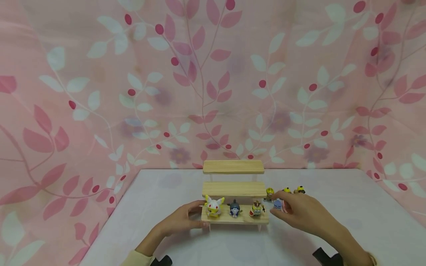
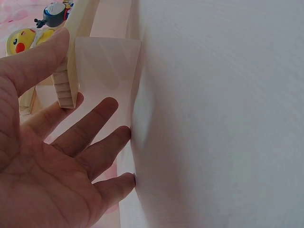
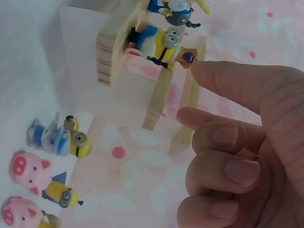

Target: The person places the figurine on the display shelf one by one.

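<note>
A three-tier wooden display shelf with clear supports stands on the table. On its lowest tier are a white-and-yellow figurine, a dark-hatted blue figurine and a crowned minion figurine. My left hand holds the left end of that tier; in the left wrist view the thumb lies over the plank and the index finger reaches below it. To the shelf's right is my right hand, fingers loosely curled around nothing. In the right wrist view its thumb tip shows close to the minion's crown.
Several loose figurines stand on the table right of the shelf, among them a blue one, a minion and a pink pig. My right hand partly hides them in the head view. A floral curtain hangs behind the white table.
</note>
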`<state>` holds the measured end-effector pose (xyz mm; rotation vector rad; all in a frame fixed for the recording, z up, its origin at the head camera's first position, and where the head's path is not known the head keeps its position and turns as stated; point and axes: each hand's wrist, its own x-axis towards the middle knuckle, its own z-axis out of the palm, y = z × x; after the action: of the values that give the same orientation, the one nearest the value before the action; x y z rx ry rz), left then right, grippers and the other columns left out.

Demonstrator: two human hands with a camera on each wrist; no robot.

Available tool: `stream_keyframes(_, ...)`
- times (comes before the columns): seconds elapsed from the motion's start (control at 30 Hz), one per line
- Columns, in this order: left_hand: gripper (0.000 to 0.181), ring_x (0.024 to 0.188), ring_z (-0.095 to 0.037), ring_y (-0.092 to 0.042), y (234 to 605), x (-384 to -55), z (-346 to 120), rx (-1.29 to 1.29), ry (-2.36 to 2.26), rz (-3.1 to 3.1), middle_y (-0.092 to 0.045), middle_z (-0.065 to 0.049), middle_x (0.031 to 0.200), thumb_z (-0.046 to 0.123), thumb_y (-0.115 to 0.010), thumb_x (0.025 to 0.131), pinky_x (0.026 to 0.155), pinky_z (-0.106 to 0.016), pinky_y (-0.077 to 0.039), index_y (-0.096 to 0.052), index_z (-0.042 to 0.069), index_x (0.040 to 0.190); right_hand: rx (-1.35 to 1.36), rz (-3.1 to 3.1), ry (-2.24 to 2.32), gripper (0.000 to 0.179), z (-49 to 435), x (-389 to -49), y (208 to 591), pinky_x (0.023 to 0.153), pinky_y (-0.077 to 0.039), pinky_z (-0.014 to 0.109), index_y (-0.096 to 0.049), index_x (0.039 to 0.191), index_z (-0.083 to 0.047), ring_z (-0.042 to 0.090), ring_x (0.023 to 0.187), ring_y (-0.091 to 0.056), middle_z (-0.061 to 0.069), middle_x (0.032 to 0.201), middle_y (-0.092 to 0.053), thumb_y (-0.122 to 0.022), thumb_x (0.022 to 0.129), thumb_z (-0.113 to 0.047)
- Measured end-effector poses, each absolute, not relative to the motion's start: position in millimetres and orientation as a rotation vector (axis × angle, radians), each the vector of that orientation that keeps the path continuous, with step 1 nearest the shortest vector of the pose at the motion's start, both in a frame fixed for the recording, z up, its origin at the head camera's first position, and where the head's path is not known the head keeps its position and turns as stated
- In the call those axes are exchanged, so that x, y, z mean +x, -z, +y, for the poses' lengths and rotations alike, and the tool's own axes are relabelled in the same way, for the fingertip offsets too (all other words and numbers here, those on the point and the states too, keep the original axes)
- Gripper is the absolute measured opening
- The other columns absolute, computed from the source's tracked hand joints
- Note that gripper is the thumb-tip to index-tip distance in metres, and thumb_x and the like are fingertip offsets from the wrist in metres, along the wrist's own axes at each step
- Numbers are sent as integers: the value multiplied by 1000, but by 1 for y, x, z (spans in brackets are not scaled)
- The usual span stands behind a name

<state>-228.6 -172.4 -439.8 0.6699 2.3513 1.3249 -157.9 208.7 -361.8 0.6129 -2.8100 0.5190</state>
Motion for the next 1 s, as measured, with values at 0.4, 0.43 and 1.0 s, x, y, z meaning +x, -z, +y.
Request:
stream_keyframes(0.4,70,130,-35,-48,442,-230,-174,666,-1329,2346,-57,-10,137,36,-81,83,106,-64,-29,-50,19,143,520,-2892,-530,32,221,-166,374,49,-35,23,-68,109,-24,3,56,-40,-15,61,-43,-73,87,-46)
stream_keyframes(0.43,70,130,-35,-48,442,-230,-174,664,-1328,2346,-57,-10,137,36,-80,83,106,-64,-29,-50,18,143,512,-2901,-527,33,222,-167,375,49,-35,23,-69,109,-23,3,56,-40,-14,61,-43,-74,86,-45)
stream_keyframes(1.0,70,130,-33,-49,438,-227,-173,684,-1350,2336,-54,-11,140,30,-80,84,106,-60,-32,-48,12,144,476,-2942,-416,33,223,-190,396,50,-36,28,-69,107,-13,11,63,-42,-13,66,-48,-80,82,-32)
